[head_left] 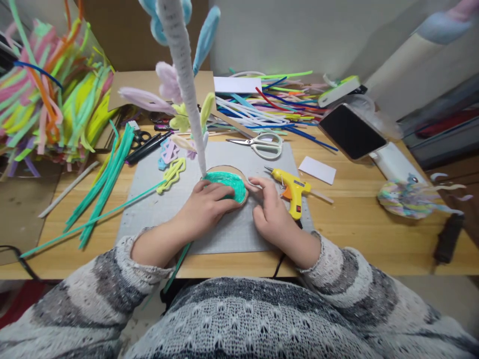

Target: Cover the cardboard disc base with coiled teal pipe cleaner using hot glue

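A round base (225, 185) with green pipe cleaner coiled over it lies on the grey cutting mat (232, 239). From its back left edge rises a tall white wrapped stem (187, 85) with pastel loops. My left hand (209, 204) rests on the left front of the base, fingers spread over the green surface. At the base's right rim, my right hand (271, 212) has its thumb apart from its bent index finger, whose tip touches the edge. A green strand (178, 267) hangs below my left hand over the table's front edge. A yellow glue gun (294, 192) lies right of my right hand.
Green-handled scissors (266, 145) lie behind the base. Green pipe cleaners (108, 189) are on the left, below a large colourful bundle (56, 89). A white card (317, 170), a phone (352, 130) and a pastel braided piece (404, 199) lie to the right.
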`<state>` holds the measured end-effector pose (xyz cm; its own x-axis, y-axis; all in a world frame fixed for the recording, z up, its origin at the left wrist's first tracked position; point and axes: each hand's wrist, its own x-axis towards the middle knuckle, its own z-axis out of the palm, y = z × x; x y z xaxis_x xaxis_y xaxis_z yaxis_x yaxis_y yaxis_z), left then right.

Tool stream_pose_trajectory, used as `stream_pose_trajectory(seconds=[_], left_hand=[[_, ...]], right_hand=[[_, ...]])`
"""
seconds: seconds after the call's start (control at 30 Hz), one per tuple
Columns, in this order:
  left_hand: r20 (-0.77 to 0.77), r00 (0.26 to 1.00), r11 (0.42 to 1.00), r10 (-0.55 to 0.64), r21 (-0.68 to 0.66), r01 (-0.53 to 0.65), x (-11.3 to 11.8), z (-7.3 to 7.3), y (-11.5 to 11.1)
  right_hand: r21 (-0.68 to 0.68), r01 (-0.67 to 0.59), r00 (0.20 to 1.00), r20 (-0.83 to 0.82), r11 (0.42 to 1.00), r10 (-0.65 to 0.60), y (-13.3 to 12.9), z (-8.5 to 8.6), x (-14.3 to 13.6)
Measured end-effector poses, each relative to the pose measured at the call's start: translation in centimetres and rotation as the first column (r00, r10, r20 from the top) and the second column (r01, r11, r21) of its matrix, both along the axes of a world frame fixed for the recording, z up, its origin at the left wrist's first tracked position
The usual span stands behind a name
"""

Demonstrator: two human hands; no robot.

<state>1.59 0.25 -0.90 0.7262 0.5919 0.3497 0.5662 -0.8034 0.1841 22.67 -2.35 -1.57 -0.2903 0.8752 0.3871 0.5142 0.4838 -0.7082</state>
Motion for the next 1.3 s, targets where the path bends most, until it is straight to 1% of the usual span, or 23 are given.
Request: stream_pose_trajectory(seconds=[0.13, 0.3, 0.43, 0.5, 0.63, 0.7, 0.77, 0.87, 0.97, 1.03, 1.1, 1.17, 1.23, 1.3], left_hand=[[0.026, 1.000, 0.999, 0.004, -0.042, -0.003, 0.0, 0.0, 0.1], [0.054, 0.999, 0.999, 0.006, -0.055, -0.003, 0.1, 0.1, 0.1], [0.067, 0.998, 0.999, 0.003, -0.045, 0.000, 0.2, 0.1, 0.1], [0.064, 0.998, 0.999, 0.002, -0.033, 0.000, 0.2, 0.0, 0.1], [0.042, 0.999, 1.000, -0.004, -0.025, 0.005, 0.0, 0.0, 0.1], [0.041, 0.999, 1.000, -0.009, -0.029, 0.010, -0.1, 0.1, 0.1], [0.043, 0.999, 0.999, -0.015, -0.036, 0.016, -0.2, 0.3, 0.1], [0.054, 0.998, 0.997, -0.017, -0.071, 0.021, -0.2, 0.4, 0.2], [0.070, 0.998, 0.994, -0.005, -0.104, 0.012, -0.1, 0.5, 0.2], [0.079, 0.997, 0.993, 0.000, -0.114, 0.009, -0.1, 0.5, 0.3], [0.083, 0.997, 0.992, 0.003, -0.124, 0.007, -0.1, 0.5, 0.3], [0.081, 0.997, 0.991, 0.005, -0.135, 0.006, -0.1, 0.6, 0.3], [0.076, 0.997, 0.991, 0.007, -0.136, 0.003, -0.1, 0.7, 0.2], [0.071, 0.997, 0.992, 0.011, -0.128, -0.001, -0.2, 0.7, 0.2]], right_hand=[[0.057, -0.015, 0.999, 0.051, 0.998, 0.012, 0.3, -0.1, 0.0], [0.186, -0.095, 0.984, 0.168, 0.978, 0.063, 0.4, -0.8, -0.3], [0.189, -0.141, 0.975, 0.197, 0.972, 0.103, 0.4, -1.0, -0.2], [0.190, -0.125, 0.981, 0.171, 0.974, 0.093, 0.4, -0.9, 0.0], [0.192, 0.009, 1.000, -0.010, 0.981, -0.007, 0.2, -0.5, 0.5], [0.168, 0.010, 0.999, -0.053, 0.986, -0.001, 0.1, -0.5, 0.5], [0.150, -0.036, 0.998, -0.052, 0.988, 0.044, 0.0, -0.5, 0.4], [0.135, -0.076, 0.997, 0.012, 0.988, 0.075, -0.3, -0.7, 0.2], [0.108, -0.059, 0.984, 0.176, 0.992, 0.040, -0.7, -0.6, 0.0], [0.116, -0.078, 0.964, 0.263, 0.990, 0.045, -0.9, -0.5, -0.2], [0.124, -0.116, 0.956, 0.282, 0.985, 0.077, -1.0, -0.4, -0.2], [0.106, -0.115, 0.973, 0.211, 0.988, 0.090, -0.8, -0.4, -0.1], [0.088, -0.064, 0.996, 0.071, 0.994, 0.057, -0.6, -0.5, 0.2], [0.082, -0.012, 0.998, -0.059, 0.997, 0.016, -0.4, -0.7, 0.3]])
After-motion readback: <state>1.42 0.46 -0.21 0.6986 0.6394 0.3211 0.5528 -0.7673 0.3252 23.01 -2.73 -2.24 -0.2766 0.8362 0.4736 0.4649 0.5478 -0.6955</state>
